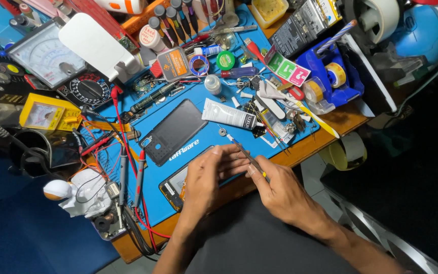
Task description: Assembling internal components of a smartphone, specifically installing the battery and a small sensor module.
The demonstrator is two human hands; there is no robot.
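Head view, tilted: bright, even light from above on the blue mat [198, 152] and cluttered tabletop [325, 133] — colours saturated, detail sharp at centre. The hands [239, 177] cast only soft, short shadows. Mild glare on the white phone stand [95, 45]. The right side and lower left fall into deep shadow — edges slightly stretched by the wide lens.

A phone [178, 183] with its back cover off lies flat on the blue mat at the near edge of the counter, at about 7 o'clock from the mat's middle, its long side slanting toward 1 o'clock. The left hand [210, 175] covers most of it; only its lower left end shows, with dark insides and an orange rim. Thin metal tweezers [244, 152], pinched in the right hand [280, 190], point toward 11 o'clock.
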